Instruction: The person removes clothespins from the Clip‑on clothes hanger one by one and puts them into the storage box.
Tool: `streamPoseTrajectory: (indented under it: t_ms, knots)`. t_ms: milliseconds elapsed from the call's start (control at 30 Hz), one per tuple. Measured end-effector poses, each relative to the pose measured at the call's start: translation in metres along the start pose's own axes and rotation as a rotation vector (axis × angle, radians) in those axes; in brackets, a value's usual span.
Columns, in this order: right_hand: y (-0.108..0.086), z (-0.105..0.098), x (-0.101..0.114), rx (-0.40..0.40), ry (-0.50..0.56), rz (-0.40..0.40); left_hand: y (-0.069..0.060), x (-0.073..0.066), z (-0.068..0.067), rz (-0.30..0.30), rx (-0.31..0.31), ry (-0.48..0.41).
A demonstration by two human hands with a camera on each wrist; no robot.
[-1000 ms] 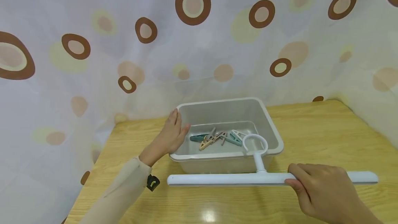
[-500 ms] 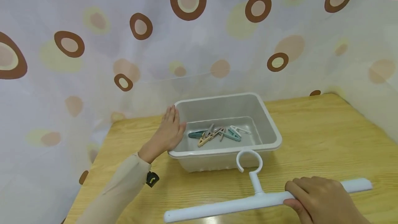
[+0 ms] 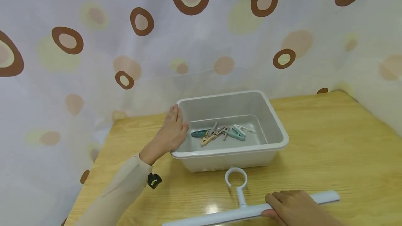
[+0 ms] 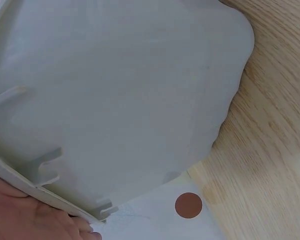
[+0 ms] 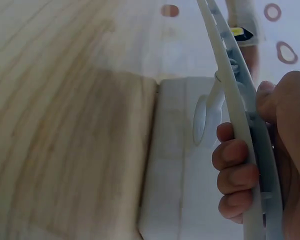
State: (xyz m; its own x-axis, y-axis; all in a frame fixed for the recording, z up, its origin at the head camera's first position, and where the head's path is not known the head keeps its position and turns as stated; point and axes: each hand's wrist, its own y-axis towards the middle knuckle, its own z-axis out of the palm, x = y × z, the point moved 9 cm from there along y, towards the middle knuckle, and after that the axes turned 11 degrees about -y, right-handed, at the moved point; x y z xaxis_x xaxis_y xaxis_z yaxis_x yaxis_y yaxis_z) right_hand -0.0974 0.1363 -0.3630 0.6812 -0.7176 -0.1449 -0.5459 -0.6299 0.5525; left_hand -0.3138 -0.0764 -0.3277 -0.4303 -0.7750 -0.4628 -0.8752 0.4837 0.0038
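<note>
A grey plastic basin (image 3: 229, 158) stands on the wooden table, with several clothespins (image 3: 220, 133) in teal, yellow, white and brownish tones on its floor. My left hand (image 3: 168, 135) rests along the basin's left rim, fingers straight, thumb on the inner side. In the left wrist view that hand lies over the rim beside the basin's outer wall (image 4: 125, 90). My right hand (image 3: 293, 208) grips the straight bar of a pale hanger (image 3: 240, 198), its ring-shaped hook pointing toward the basin. The right wrist view shows fingers (image 5: 237, 175) curled round the bar.
The wooden table (image 3: 329, 149) extends to both sides of the basin. Behind it hangs a white curtain (image 3: 201, 44) with brown ring patterns, which also covers the sides. A small black object with a yellow mark (image 3: 154, 180) sits at the left wrist.
My right hand has brought the hanger back from over the basin, toward me and to the left, tilting its bar. The left hand stays on the rim.
</note>
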Motion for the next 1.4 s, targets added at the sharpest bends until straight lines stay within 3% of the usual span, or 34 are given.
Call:
streamPoseTrajectory:
  t_ms: [133, 333, 567, 733, 800, 900, 1133, 1400]
  knots:
    - [0.000, 0.017, 0.000, 0.090, 0.037, -0.018, 0.001, -0.004, -0.002, 0.017, -0.002, 0.011]
    - [0.003, 0.035, 0.002, 0.181, 0.081, -0.039, 0.000, -0.002, -0.002, -0.008, -0.006, 0.002]
    - [-0.004, 0.052, -0.004, 0.292, 0.150, 0.026, 0.001, -0.005, 0.001, -0.019, 0.002, -0.007]
    - [-0.011, 0.071, -0.005, 0.459, 0.289, 0.089, 0.005, -0.008, 0.004, -0.003, 0.006, -0.013]
    - [-0.011, 0.075, -0.004, 0.479, 0.328, 0.090, 0.004, -0.006, 0.005, -0.009, 0.011, -0.004]
    - [-0.005, 0.073, -0.002, 0.435, 0.316, 0.067, 0.002, -0.004, 0.001, -0.016, -0.006, 0.006]
    - [-0.003, 0.079, 0.000, 0.554, 0.311, 0.115, -0.002, -0.003, -0.002, -0.018, -0.016, 0.013]
    - [-0.006, 0.083, 0.002, 0.572, 0.306, 0.115, -0.002, -0.005, -0.001, -0.012, -0.014, 0.024]
